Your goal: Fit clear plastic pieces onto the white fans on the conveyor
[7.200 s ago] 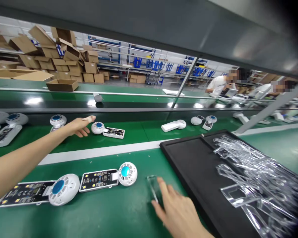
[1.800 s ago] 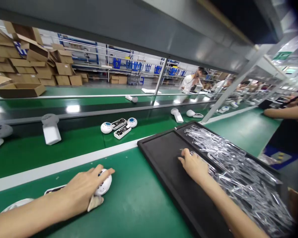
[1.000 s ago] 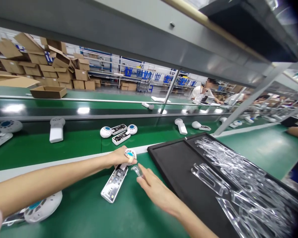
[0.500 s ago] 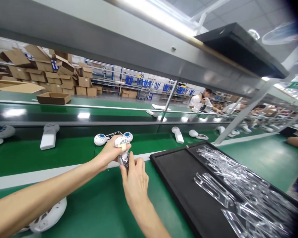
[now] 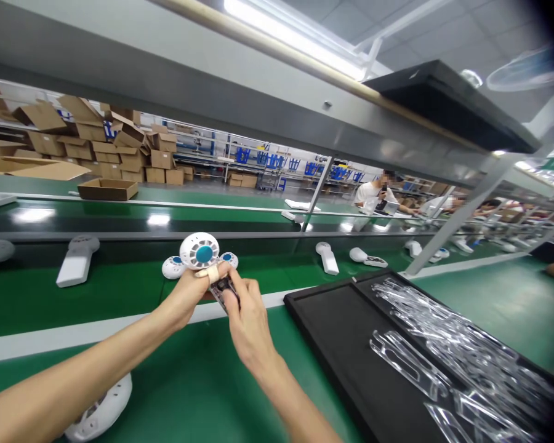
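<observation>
Grey metal shelving (image 5: 120, 86) spans overhead; stacked brown cardboard boxes (image 5: 160, 159) stand far off to the left, and a co-worker in a white top (image 5: 365, 194) is beyond the line. Below: a smooth green bench (image 5: 175, 381), with a darker green belt strip (image 5: 277, 264) past its white border.

On the bench, right side: a shallow black rectangular tray (image 5: 321, 326), holding a tangle of clear plastic pieces (image 5: 447, 326). Lower left, a white round-headed unit (image 5: 108, 411), partly hidden by the forearm.

Left hand (image 5: 187, 292), a beige wrap on one digit, grasps the neck of a white handheld device with a round vented head and blue centre (image 5: 200, 251). Right hand (image 5: 255, 326) pinches the slim circuit-board body between thumb and fingers. Neither grip slack.

Device position: raised over the border of bench and belt, left of the tray and apart from it. Long axis slants: head up and to the left, facing the wearer; body dropping down and to the right, into the right fingers. Left hand nearer the head, right hand nearer the body's far end; both touching. Right hand also the nearer one to the tray. Whether a clear piece sits over the board: cannot tell, fingers cover much of it.
</observation>
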Demonstrator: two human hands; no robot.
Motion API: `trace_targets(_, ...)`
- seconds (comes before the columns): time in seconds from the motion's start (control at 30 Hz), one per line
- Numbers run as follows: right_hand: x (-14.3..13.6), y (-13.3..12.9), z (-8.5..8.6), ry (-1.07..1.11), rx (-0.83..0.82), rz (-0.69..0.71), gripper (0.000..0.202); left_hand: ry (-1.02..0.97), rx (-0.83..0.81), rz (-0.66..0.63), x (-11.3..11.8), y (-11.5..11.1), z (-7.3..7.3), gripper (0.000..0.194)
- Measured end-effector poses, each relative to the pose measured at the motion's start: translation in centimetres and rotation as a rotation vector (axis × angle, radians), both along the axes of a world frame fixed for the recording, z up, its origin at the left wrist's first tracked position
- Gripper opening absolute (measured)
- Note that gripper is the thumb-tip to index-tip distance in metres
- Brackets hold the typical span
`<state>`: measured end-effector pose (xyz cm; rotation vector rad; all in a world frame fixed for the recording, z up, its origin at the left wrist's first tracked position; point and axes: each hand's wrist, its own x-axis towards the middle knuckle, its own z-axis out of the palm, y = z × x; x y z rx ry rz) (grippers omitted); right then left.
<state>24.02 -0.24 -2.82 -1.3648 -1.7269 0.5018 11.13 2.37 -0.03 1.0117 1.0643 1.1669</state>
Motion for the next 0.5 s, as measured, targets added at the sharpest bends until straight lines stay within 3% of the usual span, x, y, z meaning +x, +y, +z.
trace_targets(0.13, -1.6, 2.3, -0.4, 0.305, -0.110, -0.206, 0.050, -0.015, 0.075, 0.148, -0.3, -0.8, 0.5, 0.065)
trace_targets(0.27, -3.5, 2.9, -1.5, 0.341, -0.045, -0.220, 0.053, 0.023, 0.085, 0.223, -0.8, -1.9, 0.1, 0.060)
trace_targets(0.4, -3.1, 2.6, -0.3, 0.089, -0.030, -0.067, 0.052, 0.070, 0.002, 0.204, -3.5, -0.4, -0.3, 0.055)
trace_targets(0.5, 2.9, 1.6, 1.7, -0.294, -0.058, -0.054, 0.040, 0.191, -0.164, 0.272, -9.0, 2.7, -0.5, 0.055)
